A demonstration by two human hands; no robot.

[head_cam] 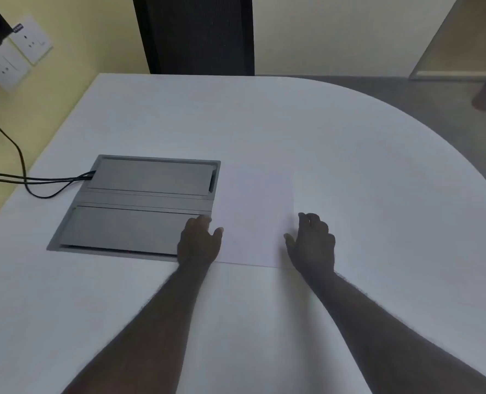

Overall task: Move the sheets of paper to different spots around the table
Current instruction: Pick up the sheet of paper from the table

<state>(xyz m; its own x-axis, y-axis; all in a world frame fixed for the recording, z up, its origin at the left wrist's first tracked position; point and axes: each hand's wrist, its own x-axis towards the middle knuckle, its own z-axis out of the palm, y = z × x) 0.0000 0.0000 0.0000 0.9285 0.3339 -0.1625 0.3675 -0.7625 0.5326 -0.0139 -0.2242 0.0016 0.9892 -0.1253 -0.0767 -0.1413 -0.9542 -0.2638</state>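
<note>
Paper (254, 220) lies flat beside the grey cable hatch (139, 206), both the left hand (199, 243) and right hand (311, 243) spread open at its edges; uneven sliding could crumple it against the hatch rim.

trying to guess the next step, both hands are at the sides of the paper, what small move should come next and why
Probably close both hands on the sheet's side edges and lift. The sheet of paper lies flat beside the grey cable box; the left hand and right hand flank it, seemingly not gripping.
</note>
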